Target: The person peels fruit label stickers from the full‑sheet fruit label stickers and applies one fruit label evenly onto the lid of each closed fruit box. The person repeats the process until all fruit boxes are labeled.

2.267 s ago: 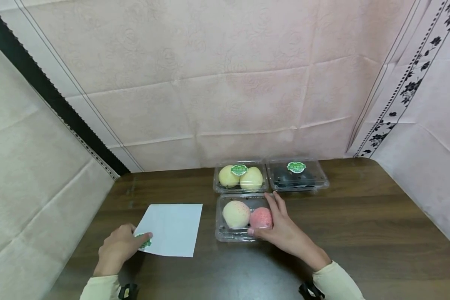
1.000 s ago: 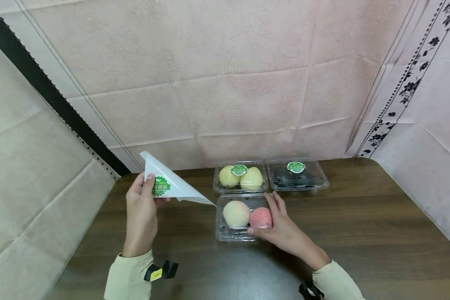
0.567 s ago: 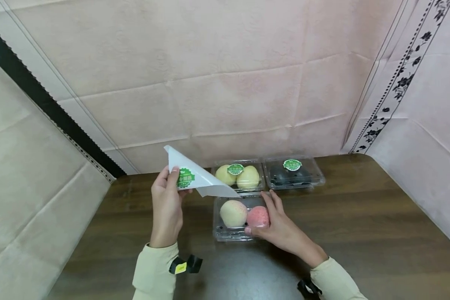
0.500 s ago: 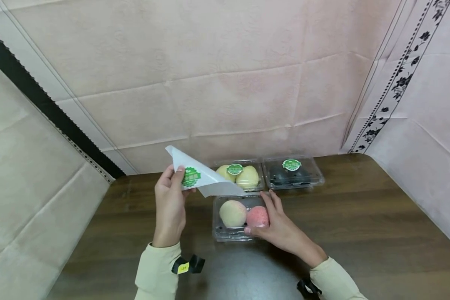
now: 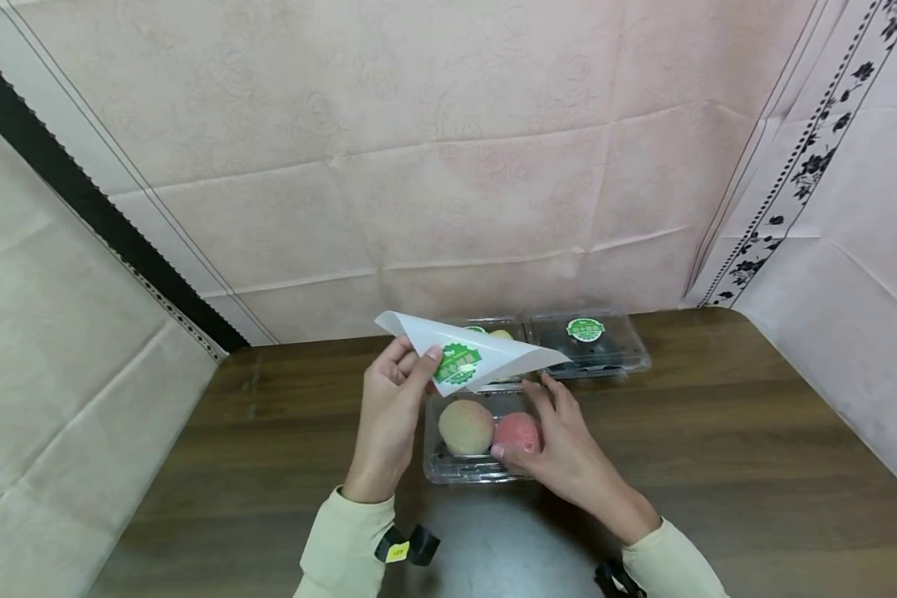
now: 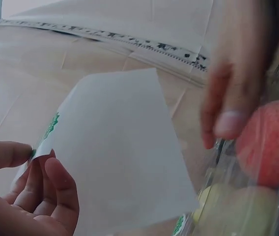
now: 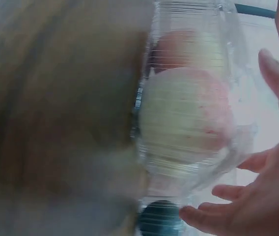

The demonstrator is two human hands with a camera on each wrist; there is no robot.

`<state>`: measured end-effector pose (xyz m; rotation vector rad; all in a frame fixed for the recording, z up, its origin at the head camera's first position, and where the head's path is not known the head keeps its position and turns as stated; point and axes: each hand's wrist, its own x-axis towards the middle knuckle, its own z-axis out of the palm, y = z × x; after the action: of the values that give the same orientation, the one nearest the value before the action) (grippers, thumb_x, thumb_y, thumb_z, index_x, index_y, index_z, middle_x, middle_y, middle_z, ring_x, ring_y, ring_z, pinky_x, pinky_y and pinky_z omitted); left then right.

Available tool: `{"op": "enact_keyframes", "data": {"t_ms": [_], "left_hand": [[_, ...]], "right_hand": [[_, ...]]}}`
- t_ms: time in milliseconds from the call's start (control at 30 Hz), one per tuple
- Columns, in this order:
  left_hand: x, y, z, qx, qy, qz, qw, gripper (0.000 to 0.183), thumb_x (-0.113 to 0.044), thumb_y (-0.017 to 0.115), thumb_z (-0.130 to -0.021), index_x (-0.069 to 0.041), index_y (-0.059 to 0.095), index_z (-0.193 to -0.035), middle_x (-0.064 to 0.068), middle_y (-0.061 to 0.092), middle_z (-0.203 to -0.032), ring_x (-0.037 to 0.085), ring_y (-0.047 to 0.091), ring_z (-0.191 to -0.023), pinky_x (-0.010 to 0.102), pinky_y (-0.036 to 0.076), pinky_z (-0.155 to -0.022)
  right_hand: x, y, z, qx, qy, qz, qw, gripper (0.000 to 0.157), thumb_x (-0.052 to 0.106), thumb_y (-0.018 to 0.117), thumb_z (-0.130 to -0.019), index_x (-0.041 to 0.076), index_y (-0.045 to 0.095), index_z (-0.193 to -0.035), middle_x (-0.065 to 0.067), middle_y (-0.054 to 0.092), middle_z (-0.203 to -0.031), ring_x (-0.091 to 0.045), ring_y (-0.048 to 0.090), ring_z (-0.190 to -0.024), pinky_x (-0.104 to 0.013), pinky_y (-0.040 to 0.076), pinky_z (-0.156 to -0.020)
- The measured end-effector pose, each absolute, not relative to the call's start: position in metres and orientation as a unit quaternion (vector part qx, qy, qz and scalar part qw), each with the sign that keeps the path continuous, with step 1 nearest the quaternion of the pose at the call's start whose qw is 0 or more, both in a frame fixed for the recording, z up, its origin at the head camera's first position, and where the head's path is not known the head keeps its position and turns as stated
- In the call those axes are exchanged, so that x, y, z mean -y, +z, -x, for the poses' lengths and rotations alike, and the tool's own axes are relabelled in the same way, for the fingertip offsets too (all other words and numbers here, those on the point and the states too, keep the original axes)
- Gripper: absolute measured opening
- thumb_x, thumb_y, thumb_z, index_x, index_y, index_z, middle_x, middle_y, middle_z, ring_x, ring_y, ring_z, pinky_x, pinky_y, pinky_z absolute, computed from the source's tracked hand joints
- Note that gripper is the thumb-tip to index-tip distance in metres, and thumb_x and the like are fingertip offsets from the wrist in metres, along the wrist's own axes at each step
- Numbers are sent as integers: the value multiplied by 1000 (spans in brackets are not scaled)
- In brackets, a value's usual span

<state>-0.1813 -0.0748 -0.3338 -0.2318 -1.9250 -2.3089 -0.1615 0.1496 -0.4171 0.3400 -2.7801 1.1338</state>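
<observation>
In the head view my left hand (image 5: 391,419) pinches a bent white paper sheet (image 5: 504,359) by its left side, thumb beside a round green sticker (image 5: 458,364). The left wrist view shows the sheet (image 6: 117,147) from its plain side, with the sticker (image 6: 52,126) along the curled edge. My right hand (image 5: 579,465) is at the right end of a clear plastic box (image 5: 463,477), fingers spread; whether it touches the lid is unclear. Inside lie a pale peach (image 5: 466,428) and a pink peach (image 5: 518,433). In the right wrist view the fingers look loose beside the box (image 7: 152,162).
Behind, a second clear box (image 5: 497,321) with pale yellow fruit is partly covered by the sheet. To its right stands a box (image 5: 628,353) of dark contents, a green sticker (image 5: 585,330) on its lid. Cloth walls (image 5: 448,208) enclose the brown wooden table (image 5: 718,432).
My left hand has lifted the sheet off the table and carried it right, over the front box's back edge and before the yellow fruit. The right hand has stayed by the front box.
</observation>
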Motion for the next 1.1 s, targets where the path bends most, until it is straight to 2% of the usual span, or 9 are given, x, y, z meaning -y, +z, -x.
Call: {"op": "enact_keyframes", "data": {"t_ms": [167,300,400,500,533,600,733,833,1100], "left_hand": [[68,-336,180,637,-764,89,50,32,-8,67,-104,1,62,-133,15,76,-117,15,70,-91,23,55,-73],[65,-337,179,628,-771,94,47,28,-6,68,-103,1,63,-129,13,78,-111,14,70,-88,22,56,-69],[63,-339,179,622,-776,95,45,26,-5,68,-102,1,64,-127,11,78,-108,13,70,-87,21,56,-68],[61,-339,179,611,-785,93,43,26,-4,68,-102,3,64,-126,9,78,-104,12,69,-84,21,56,-67],[60,-339,178,608,-788,91,43,27,-4,68,-101,4,63,-127,8,78,-103,11,68,-83,20,55,-66],[58,-340,178,603,-791,88,41,28,-3,69,-101,5,63,-126,7,78,-101,11,67,-82,20,55,-66],[55,-342,175,610,-787,84,35,29,-5,70,-100,5,63,-127,10,78,-104,11,67,-83,20,55,-67],[53,-343,172,617,-782,86,26,31,-7,70,-101,4,64,-129,13,78,-108,12,69,-85,21,56,-69],[50,-343,168,627,-774,93,-4,36,-8,69,-102,5,62,-135,19,76,-118,14,74,-95,25,61,-80]], "right_hand": [[-148,-403,155,898,393,-122,156,51,24,81,-95,-1,64,-136,-23,57,-142,-43,52,-134,-66,47,-106],[-148,-389,149,867,442,-107,202,26,15,74,-101,2,71,-123,-12,69,-122,-31,65,-117,-57,54,-100],[-150,-376,144,870,445,-78,198,16,17,70,-104,5,74,-114,-6,72,-103,-23,67,-94,-43,59,-83],[-154,-364,139,883,444,-55,143,18,25,66,-107,9,75,-105,-1,67,-83,-16,58,-72,-30,51,-61],[-155,-360,137,881,454,-55,121,20,26,64,-108,10,75,-102,-1,63,-78,-15,53,-66,-28,46,-56],[-156,-356,136,862,496,-67,87,23,23,59,-110,8,74,-101,-3,63,-76,-15,54,-62,-28,47,-54],[-152,-358,136,781,610,-111,77,21,10,52,-111,-2,70,-110,-16,71,-93,-19,69,-77,-31,61,-67],[-147,-357,134,713,688,-115,73,24,9,49,-112,-8,63,-121,-22,71,-107,-23,73,-91,-34,63,-78],[-138,-356,128,617,784,-48,42,34,24,54,-112,-7,58,-127,-13,72,-102,-22,71,-87,-35,63,-83]]}}
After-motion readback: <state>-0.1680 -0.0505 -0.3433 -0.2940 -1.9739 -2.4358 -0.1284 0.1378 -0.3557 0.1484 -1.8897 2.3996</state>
